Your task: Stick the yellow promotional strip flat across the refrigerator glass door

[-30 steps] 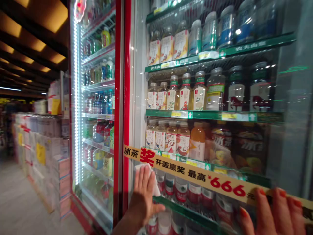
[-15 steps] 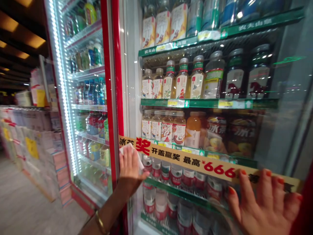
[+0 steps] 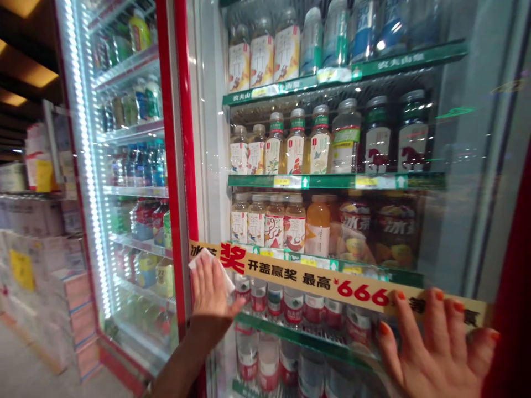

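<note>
My left hand (image 3: 211, 293) lies flat against the glass door (image 3: 456, 232) of a drinks fridge, pressing a white cloth (image 3: 199, 257) onto the left end of a yellow banner sticker (image 3: 315, 279) with red and black print. My right hand (image 3: 431, 348) is spread flat on the same glass at the lower right, fingers apart, its fingertips touching the banner's right end. Behind the glass stand rows of bottled drinks (image 3: 290, 224) on green shelves (image 3: 332, 181).
A red door frame (image 3: 179, 166) separates this fridge from a second lit fridge (image 3: 128, 182) full of bottles on the left. Stacked cartons (image 3: 37, 249) line the aisle further left. A red edge (image 3: 514, 276) borders the view at far right.
My left hand with the cloth has slid up and left along the banner to its end. The view has shifted, so my right hand now shows more fully on the glass.
</note>
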Demonstrator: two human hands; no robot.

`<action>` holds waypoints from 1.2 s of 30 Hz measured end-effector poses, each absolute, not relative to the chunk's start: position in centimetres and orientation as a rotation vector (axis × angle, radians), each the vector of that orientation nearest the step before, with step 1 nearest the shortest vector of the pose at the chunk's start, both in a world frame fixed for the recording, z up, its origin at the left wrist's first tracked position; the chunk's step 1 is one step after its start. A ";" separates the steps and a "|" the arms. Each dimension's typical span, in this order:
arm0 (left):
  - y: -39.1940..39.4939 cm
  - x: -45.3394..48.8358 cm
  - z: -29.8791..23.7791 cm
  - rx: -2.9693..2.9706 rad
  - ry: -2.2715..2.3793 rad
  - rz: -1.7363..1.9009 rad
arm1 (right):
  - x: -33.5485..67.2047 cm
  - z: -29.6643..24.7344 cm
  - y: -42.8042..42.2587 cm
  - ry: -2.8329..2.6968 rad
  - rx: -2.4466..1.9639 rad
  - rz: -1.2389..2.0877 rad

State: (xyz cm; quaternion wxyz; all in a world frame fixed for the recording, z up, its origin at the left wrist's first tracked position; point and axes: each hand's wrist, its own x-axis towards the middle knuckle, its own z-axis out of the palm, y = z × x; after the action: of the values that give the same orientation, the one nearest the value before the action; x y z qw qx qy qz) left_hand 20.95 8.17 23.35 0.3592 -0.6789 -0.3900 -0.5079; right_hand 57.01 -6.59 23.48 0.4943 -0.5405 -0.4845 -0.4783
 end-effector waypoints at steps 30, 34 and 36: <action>8.9 21.2 26.0 -1.757 -1.114 -1.373 | 57.5 23.3 -5.9 -1.195 -1.342 -1.260; 8.0 25.4 30.0 -1.773 -1.049 -1.574 | 57.7 23.5 -6.1 -1.208 -1.358 -1.294; 7.2 26.6 28.8 -1.803 -0.924 -1.532 | 57.8 23.5 -6.3 -1.220 -1.360 -1.305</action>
State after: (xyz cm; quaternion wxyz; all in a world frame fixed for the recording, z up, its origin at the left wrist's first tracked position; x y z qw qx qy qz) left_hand 26.63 7.17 28.82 0.2963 -0.6780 -0.3474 -0.5760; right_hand 57.78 -6.28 23.53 0.4333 -0.5459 -0.4898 -0.5238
